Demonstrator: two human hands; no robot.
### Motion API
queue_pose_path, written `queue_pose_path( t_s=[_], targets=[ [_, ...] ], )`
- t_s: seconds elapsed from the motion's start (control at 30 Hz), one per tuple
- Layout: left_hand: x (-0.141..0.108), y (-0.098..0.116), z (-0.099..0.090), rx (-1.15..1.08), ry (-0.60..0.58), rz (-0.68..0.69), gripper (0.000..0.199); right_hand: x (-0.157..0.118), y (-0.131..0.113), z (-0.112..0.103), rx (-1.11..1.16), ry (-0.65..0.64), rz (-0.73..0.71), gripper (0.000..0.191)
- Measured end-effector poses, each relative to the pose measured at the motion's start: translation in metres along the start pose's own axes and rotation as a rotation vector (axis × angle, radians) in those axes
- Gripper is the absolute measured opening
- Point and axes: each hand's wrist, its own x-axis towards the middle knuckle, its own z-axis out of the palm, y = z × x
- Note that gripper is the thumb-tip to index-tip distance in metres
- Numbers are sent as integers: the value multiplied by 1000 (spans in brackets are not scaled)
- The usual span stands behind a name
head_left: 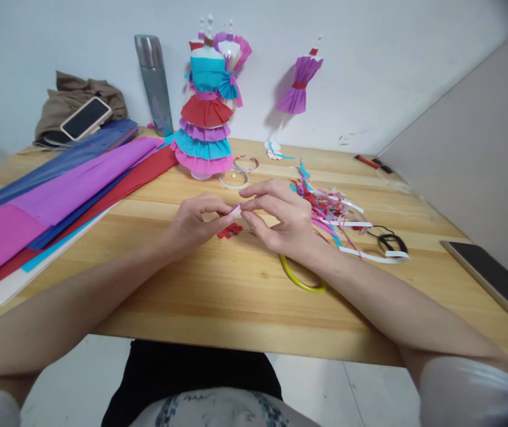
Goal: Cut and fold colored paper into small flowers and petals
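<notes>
My left hand pinches one end of a small white and purple piece between thumb and forefinger. Thumb and fingertips of my right hand close on the same piece from the other side. Much of the piece is hidden by the fingertips. Just below it, red paper bits lie on the wooden table. Under my right wrist a yellow ring is partly covered.
Behind my hands stands a doll form in a tiered paper dress; a purple-dressed one is further right. Coloured paper sheets lie left, beside a flask. Paper scraps and a phone are at right.
</notes>
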Motion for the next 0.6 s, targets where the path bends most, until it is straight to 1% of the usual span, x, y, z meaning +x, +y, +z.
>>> queue_pose_path(
  t_s=[0.13, 0.27, 0.47, 0.6],
  targets=[
    [0, -1, 0, 39, 10, 2, 15, 0, 0, 0, 19, -3, -4, 11],
    [1, -4, 3, 106, 35, 67, 18, -1, 2, 3, 42, 27, -47, 9],
    [2, -10, 5, 206, 121, 218, 17, 0, -1, 4, 38, -18, 74, 11],
    [2, -12, 4, 237, 124, 248, 16, 0, -2, 4, 65, -2, 91, 10]
  ],
)
